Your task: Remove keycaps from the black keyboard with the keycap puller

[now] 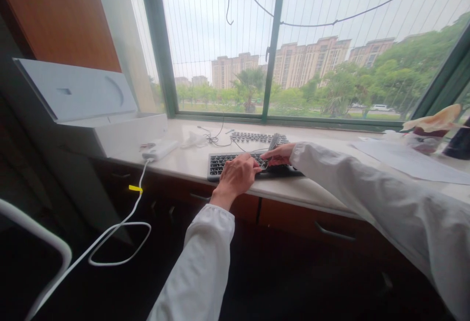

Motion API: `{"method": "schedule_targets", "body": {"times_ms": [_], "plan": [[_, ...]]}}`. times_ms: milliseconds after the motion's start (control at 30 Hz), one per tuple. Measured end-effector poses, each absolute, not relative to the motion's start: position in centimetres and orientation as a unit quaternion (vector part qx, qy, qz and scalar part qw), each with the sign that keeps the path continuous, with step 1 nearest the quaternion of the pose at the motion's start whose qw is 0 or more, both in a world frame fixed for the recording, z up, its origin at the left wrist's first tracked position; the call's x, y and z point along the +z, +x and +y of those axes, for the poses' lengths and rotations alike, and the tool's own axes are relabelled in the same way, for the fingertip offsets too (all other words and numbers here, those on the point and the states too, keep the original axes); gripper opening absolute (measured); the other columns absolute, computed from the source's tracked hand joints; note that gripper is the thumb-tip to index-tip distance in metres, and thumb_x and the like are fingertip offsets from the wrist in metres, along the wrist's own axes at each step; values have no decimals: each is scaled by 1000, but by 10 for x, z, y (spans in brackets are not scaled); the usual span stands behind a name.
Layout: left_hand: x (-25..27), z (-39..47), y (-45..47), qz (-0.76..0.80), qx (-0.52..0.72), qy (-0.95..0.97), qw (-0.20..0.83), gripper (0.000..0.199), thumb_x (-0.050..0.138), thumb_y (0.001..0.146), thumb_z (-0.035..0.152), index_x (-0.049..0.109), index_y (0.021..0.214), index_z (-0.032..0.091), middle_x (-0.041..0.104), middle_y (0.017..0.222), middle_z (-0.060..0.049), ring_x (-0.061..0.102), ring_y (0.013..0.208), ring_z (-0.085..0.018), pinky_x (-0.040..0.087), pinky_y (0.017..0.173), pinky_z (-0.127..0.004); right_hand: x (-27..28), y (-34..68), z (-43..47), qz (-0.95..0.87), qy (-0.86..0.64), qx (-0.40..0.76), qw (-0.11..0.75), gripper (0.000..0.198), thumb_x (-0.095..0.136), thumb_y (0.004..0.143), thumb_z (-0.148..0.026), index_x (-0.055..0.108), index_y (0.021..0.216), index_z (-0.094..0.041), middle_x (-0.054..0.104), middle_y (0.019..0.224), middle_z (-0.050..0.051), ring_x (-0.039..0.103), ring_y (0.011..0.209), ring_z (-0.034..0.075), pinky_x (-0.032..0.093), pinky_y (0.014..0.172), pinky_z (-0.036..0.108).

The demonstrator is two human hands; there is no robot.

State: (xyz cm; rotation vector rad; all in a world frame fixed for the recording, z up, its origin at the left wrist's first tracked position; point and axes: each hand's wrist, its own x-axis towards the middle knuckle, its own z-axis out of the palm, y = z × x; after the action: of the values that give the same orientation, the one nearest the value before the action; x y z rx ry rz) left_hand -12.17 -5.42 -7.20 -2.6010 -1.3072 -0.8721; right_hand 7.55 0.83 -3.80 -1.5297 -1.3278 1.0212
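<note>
A black, rectangular keyboard point(217, 158) — pale between its keys point(216, 167) — is partly covered by the bare left hand point(238, 173) and right hand point(279, 155); whether fingers point(253, 164) are clamped cannot be told.

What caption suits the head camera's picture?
Left hand and right hand at a dark keyboard on a pale countertop before a window.

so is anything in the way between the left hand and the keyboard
Nothing visible: the left hand is already over the near side of the keyboard. The right hand is beside it, and the dark cable lies beyond the keyboard, not between.
</note>
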Motion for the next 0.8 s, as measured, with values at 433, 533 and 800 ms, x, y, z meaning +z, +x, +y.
{"method": "schedule_targets", "body": {"times_ms": [433,533,800], "plan": [[-75,-51,-123,-417,-303,-855,61,20,49,95,37,62,93,23,65,101,-3,61,97,-20,46,75,-31,-28,84,5,-557,-570,533,283,13,82,63,-14,69,64,-12,69,62,10,65,51,12,55,48,14],[-74,-52,-122,-423,-301,-853,58,20,49,95,37,63,93,22,65,102,-3,61,98,-20,47,75,-31,-26,86,12,-566,-547,556,267,16,84,60,-12,69,66,-9,68,62,8,67,55,12,57,53,15],[-70,-56,-120,-440,-283,-851,53,22,49,95,38,65,95,23,65,104,-4,62,99,-20,47,78,-32,-16,73,6,-574,-573,511,286,21,85,54,-14,67,65,-10,68,63,7,68,56,14,57,53,16]]}}
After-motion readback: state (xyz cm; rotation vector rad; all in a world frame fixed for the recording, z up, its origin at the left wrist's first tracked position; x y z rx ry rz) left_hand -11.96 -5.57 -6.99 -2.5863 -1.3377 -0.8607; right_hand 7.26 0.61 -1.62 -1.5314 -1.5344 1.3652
